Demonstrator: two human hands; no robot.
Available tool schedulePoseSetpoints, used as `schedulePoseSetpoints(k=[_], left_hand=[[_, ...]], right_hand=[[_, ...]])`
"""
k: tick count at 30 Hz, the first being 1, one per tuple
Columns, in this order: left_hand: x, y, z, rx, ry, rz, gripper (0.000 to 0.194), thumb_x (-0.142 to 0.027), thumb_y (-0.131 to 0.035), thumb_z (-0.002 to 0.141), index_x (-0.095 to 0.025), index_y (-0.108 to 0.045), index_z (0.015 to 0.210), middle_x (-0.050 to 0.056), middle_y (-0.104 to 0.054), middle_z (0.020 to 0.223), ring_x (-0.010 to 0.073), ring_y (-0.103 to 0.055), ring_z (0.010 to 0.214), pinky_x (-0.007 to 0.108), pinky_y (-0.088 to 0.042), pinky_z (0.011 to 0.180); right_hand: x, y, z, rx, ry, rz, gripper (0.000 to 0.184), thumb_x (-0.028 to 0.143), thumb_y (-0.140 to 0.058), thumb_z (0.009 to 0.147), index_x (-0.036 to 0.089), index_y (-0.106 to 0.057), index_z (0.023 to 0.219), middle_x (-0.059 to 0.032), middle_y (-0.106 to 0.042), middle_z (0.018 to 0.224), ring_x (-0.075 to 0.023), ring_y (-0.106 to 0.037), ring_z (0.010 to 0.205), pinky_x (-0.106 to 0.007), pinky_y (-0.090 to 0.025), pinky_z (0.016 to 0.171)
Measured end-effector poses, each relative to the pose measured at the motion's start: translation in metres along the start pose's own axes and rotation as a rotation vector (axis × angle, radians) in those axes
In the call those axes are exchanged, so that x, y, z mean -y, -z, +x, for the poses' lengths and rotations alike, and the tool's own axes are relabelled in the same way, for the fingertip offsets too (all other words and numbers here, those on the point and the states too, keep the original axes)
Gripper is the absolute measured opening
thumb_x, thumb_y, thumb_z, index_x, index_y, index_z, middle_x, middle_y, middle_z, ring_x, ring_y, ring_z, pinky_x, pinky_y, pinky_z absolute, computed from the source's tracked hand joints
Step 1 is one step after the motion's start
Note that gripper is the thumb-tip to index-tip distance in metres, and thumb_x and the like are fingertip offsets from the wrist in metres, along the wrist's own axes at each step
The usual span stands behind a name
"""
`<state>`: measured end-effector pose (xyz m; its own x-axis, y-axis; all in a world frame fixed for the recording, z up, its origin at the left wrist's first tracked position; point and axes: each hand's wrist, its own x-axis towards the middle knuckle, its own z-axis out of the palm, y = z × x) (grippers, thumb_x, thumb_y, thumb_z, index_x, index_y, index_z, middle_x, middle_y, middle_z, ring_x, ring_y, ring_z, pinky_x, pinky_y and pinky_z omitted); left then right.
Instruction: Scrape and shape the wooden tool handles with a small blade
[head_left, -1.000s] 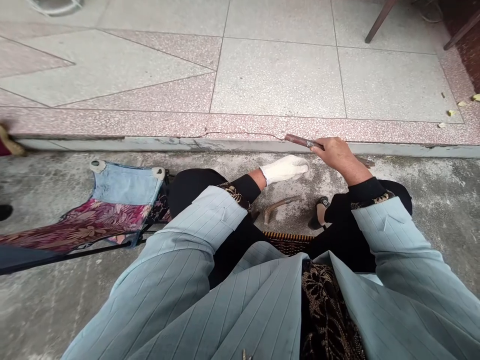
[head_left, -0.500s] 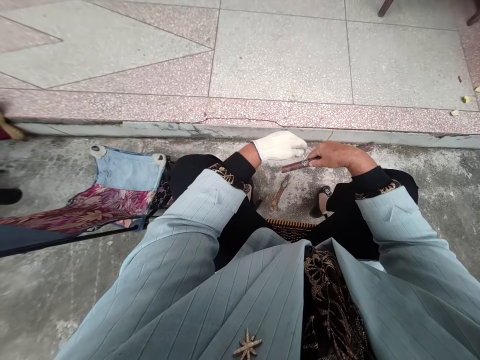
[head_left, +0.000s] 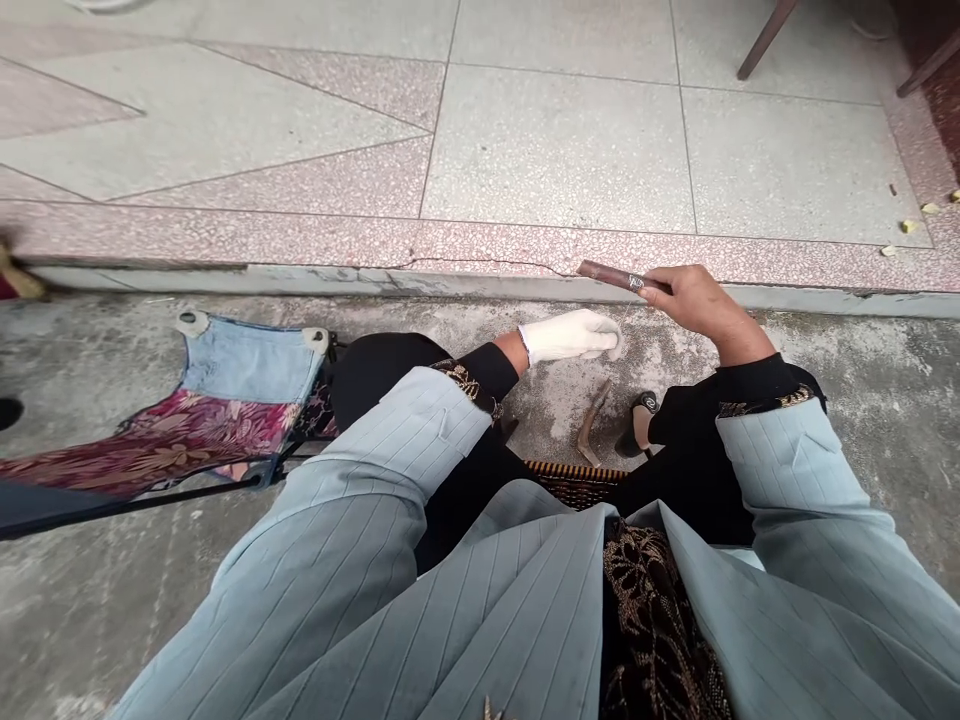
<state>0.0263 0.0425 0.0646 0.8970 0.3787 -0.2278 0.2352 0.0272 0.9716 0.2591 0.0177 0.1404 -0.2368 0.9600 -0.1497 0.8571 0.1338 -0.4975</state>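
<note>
My right hand (head_left: 694, 300) is bare and closed round a slim dark brown rod with a metal band (head_left: 619, 278), held level just above the step's edge. My left hand (head_left: 570, 335), in a white glove, is low over the concrete with its fingers curled together; what they hold is hidden. A thin pale line runs between the two hands. A curved brown wooden piece (head_left: 592, 420) lies on the concrete below them, beside my black shoe (head_left: 636, 428). Pale blue pinstriped sleeves and black trousers fill the foreground.
A raised terrazzo floor with a cracked step edge (head_left: 480, 280) runs across ahead. A folding stool with a denim and floral cloth seat (head_left: 225, 400) stands at my left. Chair legs (head_left: 761, 40) show at the top right, with yellow scraps (head_left: 907, 225) nearby.
My right hand has lifted the rod up and away from the gloved hand, back toward the step. The left hand has dropped lower. The curved wooden piece now lies at a different angle.
</note>
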Motion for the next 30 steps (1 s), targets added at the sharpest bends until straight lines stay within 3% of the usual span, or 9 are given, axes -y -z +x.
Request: schedulePoseSetpoints(k=[5,10,14,16,19,23,30], left_hand=[[-0.018,0.002,-0.003,-0.05,-0.005,0.365,0.026,-0.036,-0.056,0.093,-0.016,-0.069,0.081,-0.002,-0.053,0.064,0.011,-0.043,0.056,0.026,-0.033,0.06],[-0.028,0.011,-0.007,-0.078,0.034,0.73,0.024,-0.033,-0.053,0.091,-0.02,-0.061,0.073,0.0,-0.055,0.066,0.0144,-0.044,0.06,0.03,-0.027,0.061],[-0.032,0.016,-0.008,-0.054,-0.013,0.747,0.021,-0.032,-0.054,0.09,-0.02,-0.061,0.074,0.0,-0.054,0.067,0.015,-0.043,0.062,0.031,-0.026,0.062],[-0.028,0.018,-0.006,-0.075,-0.034,0.635,0.021,-0.034,-0.056,0.09,-0.019,-0.061,0.075,-0.001,-0.054,0.068,0.0141,-0.044,0.063,0.029,-0.029,0.063],[-0.015,0.018,-0.001,-0.136,-0.065,0.367,0.022,-0.037,-0.059,0.091,-0.017,-0.064,0.083,-0.001,-0.061,0.076,0.0133,-0.05,0.071,0.027,-0.037,0.068],[0.009,0.007,0.002,-0.109,-0.02,-0.003,0.021,-0.036,-0.059,0.095,-0.016,-0.065,0.092,0.0,-0.062,0.076,0.0107,-0.05,0.067,0.026,-0.041,0.064],[0.011,-0.011,0.001,-0.136,0.036,-0.063,0.039,-0.053,-0.06,0.096,-0.015,-0.067,0.09,-0.001,-0.053,0.062,0.009,-0.046,0.053,0.021,-0.038,0.054]], right_hand=[[0.004,-0.02,0.009,0.06,-0.055,-0.305,0.036,0.035,-0.05,0.103,0.015,-0.078,0.113,-0.0142,-0.075,0.096,-0.0247,-0.062,0.084,-0.034,-0.036,0.07],[0.01,-0.031,0.011,0.399,-0.071,-0.453,0.034,0.035,-0.053,0.102,0.014,-0.08,0.104,-0.0178,-0.076,0.102,-0.0255,-0.063,0.084,-0.035,-0.035,0.065],[0.014,-0.026,0.008,0.775,0.115,-0.159,0.028,0.033,-0.058,0.098,0.018,-0.076,0.083,-0.0062,-0.071,0.077,-0.0171,-0.058,0.068,-0.032,-0.036,0.064],[0.015,-0.019,0.007,0.858,0.199,0.084,0.031,0.04,-0.059,0.097,0.018,-0.075,0.083,-0.002,-0.068,0.072,-0.0144,-0.056,0.065,-0.03,-0.038,0.065],[0.014,-0.006,0.003,0.766,0.225,0.317,0.038,0.053,-0.062,0.093,0.018,-0.076,0.088,-0.0006,-0.067,0.073,-0.0135,-0.056,0.066,-0.029,-0.04,0.067],[0.008,0.004,0.0,0.566,0.146,0.376,0.039,0.055,-0.063,0.09,0.018,-0.072,0.083,0.0007,-0.061,0.068,-0.0128,-0.052,0.064,-0.028,-0.037,0.064],[0.002,-0.003,0.009,0.164,-0.06,0.212,0.035,0.044,-0.057,0.093,0.016,-0.071,0.079,-0.003,-0.062,0.07,-0.015,-0.053,0.065,-0.03,-0.037,0.065]])
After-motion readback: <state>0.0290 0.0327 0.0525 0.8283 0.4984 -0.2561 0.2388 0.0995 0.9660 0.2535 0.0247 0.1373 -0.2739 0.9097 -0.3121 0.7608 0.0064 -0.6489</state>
